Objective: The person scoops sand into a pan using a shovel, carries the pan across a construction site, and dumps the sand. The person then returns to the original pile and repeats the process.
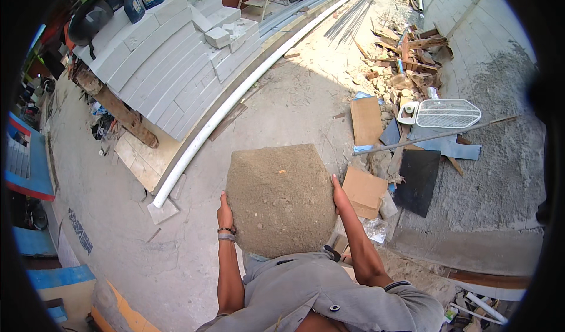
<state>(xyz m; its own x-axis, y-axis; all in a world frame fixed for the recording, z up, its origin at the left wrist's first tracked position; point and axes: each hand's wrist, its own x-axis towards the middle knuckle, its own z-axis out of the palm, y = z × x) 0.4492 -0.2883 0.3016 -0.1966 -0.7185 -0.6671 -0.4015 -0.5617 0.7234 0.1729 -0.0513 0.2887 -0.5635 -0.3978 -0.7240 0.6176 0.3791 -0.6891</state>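
In front of my body I carry a wide load of grey-brown sand (pixel 279 199) with small lumps in it. It fills its container to the edges, so the container's walls and underside are hidden. My left hand (pixel 226 215) grips the left side, thumb pointing up along the edge, with bands around the wrist. On the opposite side my right hand (pixel 339 196) is closed on the edge in the same way. The other fingers of both hands are mostly hidden beneath or behind the load.
Stacked pale blocks (pixel 170 55) stand at the far left, a long white pipe (pixel 220 120) beside them. To the right lie cardboard (pixel 366 120), a dark panel (pixel 418 182), a white fan guard (pixel 447 113) and broken wood (pixel 412 52) against a rough grey wall (pixel 500 155).
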